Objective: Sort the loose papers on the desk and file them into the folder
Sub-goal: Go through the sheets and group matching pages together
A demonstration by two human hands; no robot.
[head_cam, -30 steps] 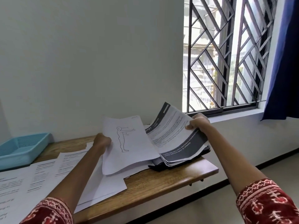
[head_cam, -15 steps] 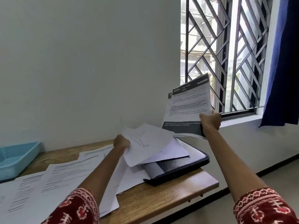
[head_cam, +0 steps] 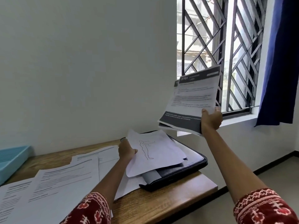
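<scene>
The right hand (head_cam: 211, 119) grips a sheaf (head_cam: 193, 101) of printed pages by its lower right corner, thumb on the front and fingers hidden behind, and holds it up in the air in front of the window (head_cam: 218, 50); the top page carries a dark header band with a number and a dark footer band, and at least one more sheet fans out beneath its lower edge. Below and to the left of that grip, the folder (head_cam: 181, 173) lies open on the right end of the desk (head_cam: 161, 206), a dark zip-edged case with a grey inner strip showing at its near side. The left hand (head_cam: 127, 151) holds a sheet (head_cam: 153, 154) with an outline drawing of a standing figure, thumb on top at its left edge, the fingers underneath out of sight; this sheet hangs over the folder with other plain sheets under it, and whether it touches them cannot be told. To the left of the left hand, loose papers (head_cam: 61, 183) of printed text lie overlapping across the desk, running off the bottom left of the view. Beyond them, at the far left edge, a blue tray (head_cam: 11, 159) sits on the desk against the wall (head_cam: 89, 70). Both arms wear red patterned sleeves (head_cam: 262, 207). To the right of the raised sheaf a blue curtain (head_cam: 281, 62) hangs beside the window, whose metal grille crosses in diagonals.
</scene>
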